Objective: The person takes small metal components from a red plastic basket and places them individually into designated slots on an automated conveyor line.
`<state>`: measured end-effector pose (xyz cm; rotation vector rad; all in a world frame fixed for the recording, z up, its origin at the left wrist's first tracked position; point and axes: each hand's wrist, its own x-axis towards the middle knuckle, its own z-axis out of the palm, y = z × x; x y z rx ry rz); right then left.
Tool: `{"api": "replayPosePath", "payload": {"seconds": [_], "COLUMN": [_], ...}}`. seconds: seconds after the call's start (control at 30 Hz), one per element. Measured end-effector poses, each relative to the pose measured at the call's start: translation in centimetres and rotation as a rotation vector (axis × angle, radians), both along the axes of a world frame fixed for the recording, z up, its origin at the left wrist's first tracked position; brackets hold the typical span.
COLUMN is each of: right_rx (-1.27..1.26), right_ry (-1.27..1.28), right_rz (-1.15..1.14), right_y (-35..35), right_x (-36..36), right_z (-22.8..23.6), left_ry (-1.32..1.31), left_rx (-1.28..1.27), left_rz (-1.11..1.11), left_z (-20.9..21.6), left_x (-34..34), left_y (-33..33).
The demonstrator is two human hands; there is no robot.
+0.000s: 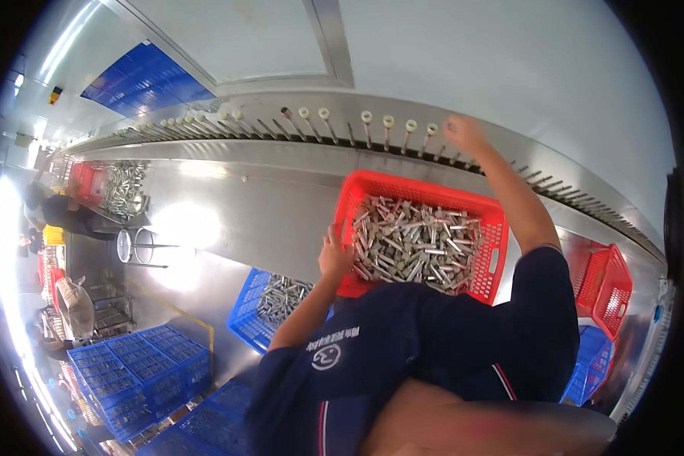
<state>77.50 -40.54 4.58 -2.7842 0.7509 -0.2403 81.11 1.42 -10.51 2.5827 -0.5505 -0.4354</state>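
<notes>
My right hand (465, 134) is closed at a row of upright thin rods, its fingers curled around something I cannot make out. Beside it, several rods carry pieces with pale round tops (410, 126); others, such as the dark rods (547, 182) to the right, stand bare. My left hand (334, 255) is closed on the left rim of a red plastic basket (345, 199), fingers partly hidden. Inside the basket lies a heap of metal pieces (418, 243) with shiny shafts and duller, thicker heads. The basket sits on a steel surface in front of me.
A blue crate (245, 315) of small metal parts stands at my left. Stacked blue crates (140, 372) fill the lower left. More red baskets (612, 285) and a blue crate (590, 365) are at my right. A metal rail (296, 148) runs behind the basket. People work at the far left.
</notes>
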Motion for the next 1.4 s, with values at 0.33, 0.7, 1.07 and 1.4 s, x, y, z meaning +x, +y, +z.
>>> {"api": "replayPosePath", "payload": {"seconds": [0.33,0.7,1.07,1.4], "right_rx": [-0.342,0.336,0.232,0.572], "right_ry": [-0.449,0.161,0.106,-0.041], "right_rz": [0.284,0.152,0.043,0.318], "right_y": [6.8,3.2,-2.0,2.1], "right_x": [-3.1,-5.5,0.8,-3.2], "right_z": [-0.9,1.4,-2.7,3.7], "left_ry": [-0.044,-0.039,-0.053,-0.014], "left_rx": [-0.025,0.007,0.006,0.043], "left_rz": [0.034,0.015,0.041,0.093], "left_z": [-1.1,0.6,0.2,-0.5], "left_x": [0.3,-0.3,0.7,1.5], "left_y": [0.2,0.5,-0.4,-0.4]}}
